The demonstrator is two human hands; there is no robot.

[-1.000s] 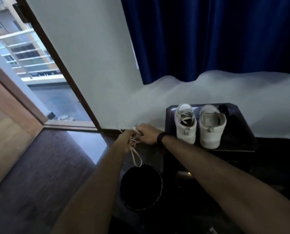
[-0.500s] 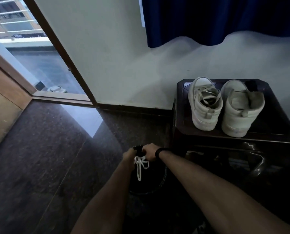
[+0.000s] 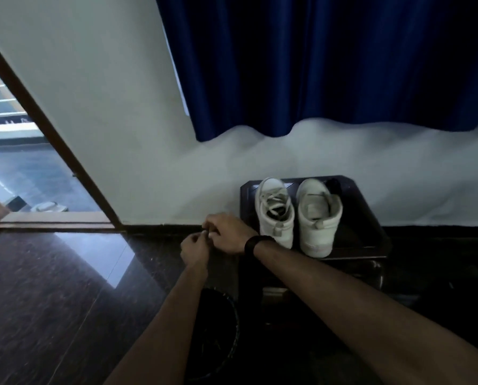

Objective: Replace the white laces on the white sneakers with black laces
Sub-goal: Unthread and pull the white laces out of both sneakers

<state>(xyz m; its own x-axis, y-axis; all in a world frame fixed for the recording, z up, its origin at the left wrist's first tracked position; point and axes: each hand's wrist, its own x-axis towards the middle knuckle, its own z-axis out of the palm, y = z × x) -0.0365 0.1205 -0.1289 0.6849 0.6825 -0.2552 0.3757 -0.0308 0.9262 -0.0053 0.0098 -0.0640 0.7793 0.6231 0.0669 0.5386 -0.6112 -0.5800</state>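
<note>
Two white sneakers stand heel-toward-me on a black stool [image 3: 368,226]. The left sneaker [image 3: 275,211] has loose white laces; the right sneaker [image 3: 319,218] shows no laces. A dark object [image 3: 334,186] lies behind the right sneaker. To the left of the stool, my left hand [image 3: 194,250] and right hand [image 3: 228,232] meet fingertip to fingertip, fingers curled. No lace hangs from them. I cannot tell whether they pinch anything.
A round black bin [image 3: 218,326] sits on the dark glossy floor [image 3: 51,287] below my forearms. A blue curtain [image 3: 315,65] hangs over the white wall. An open doorway [image 3: 37,176] to a balcony lies at the left.
The white lace that dangled from my hands over the bin is gone from view. My hands have risen from the bin to beside the stool. The camera has tilted up.
</note>
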